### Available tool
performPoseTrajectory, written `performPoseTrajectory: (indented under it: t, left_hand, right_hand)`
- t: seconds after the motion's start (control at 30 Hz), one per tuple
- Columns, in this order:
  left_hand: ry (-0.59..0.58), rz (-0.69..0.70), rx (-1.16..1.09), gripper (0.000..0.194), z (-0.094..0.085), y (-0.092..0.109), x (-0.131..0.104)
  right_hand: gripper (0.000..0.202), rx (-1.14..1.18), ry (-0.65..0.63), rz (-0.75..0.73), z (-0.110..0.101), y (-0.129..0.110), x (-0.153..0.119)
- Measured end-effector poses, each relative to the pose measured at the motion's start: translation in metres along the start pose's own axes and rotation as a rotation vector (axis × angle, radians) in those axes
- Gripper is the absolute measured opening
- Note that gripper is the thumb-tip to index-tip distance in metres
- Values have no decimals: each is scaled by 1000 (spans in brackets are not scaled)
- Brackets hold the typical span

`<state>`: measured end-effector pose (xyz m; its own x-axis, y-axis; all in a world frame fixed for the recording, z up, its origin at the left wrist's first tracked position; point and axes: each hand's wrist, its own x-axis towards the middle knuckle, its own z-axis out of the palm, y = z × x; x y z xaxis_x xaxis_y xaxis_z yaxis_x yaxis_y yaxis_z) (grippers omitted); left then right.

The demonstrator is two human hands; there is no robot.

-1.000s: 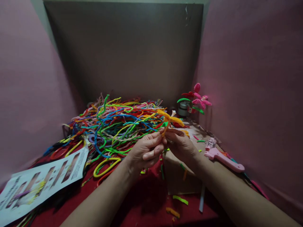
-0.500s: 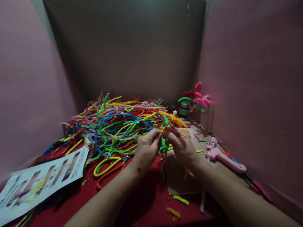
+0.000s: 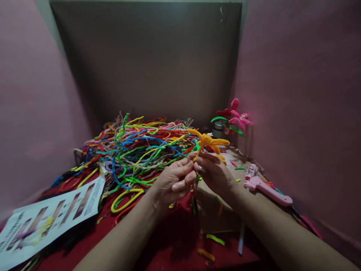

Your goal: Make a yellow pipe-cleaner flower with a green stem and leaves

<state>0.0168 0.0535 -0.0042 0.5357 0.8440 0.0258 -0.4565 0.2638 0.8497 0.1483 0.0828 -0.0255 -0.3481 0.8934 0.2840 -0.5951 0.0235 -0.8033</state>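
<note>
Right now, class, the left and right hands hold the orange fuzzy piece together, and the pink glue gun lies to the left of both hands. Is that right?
Not quite: the pink glue gun lies to the right of both hands, as the head view shows. The rest stands: the left hand and right hand hold the orange fuzzy piece together.

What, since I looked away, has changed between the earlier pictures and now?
The orange flower has turned, its petals spreading farther right. The left hand has rolled, showing more fingers than just before. It and the right hand still hold the flower; the coloured pile and pink glue gun stayed put.
</note>
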Motion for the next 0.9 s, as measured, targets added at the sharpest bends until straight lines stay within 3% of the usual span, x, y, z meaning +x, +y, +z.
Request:
performPoseTrajectory:
  t: [0.1,0.23,0.33,0.4,0.63,0.9]
  left_hand:
    - [74,63,264,19,3,-3,2]
    - [456,368,886,13,5,-11,4]
    - [584,549,1152,12,4,-15,3]
    - [559,506,1105,15,5,-15,3]
    - [359,198,531,16,13,-2,0]
    - [49,-13,109,15,1,3,-3]
  right_hand:
    - [7,-6,57,-29,-2,3,1]
    - [7,-102,189,-153,-5,9,2]
    - [2,-203,162,-201,-5,10,1]
    - [2,-237,136,-217,-4,9,0]
    - [7,-228,73,-174,-4,-1,-1]
    - [8,-110,-15,-92,0,-4,-1]
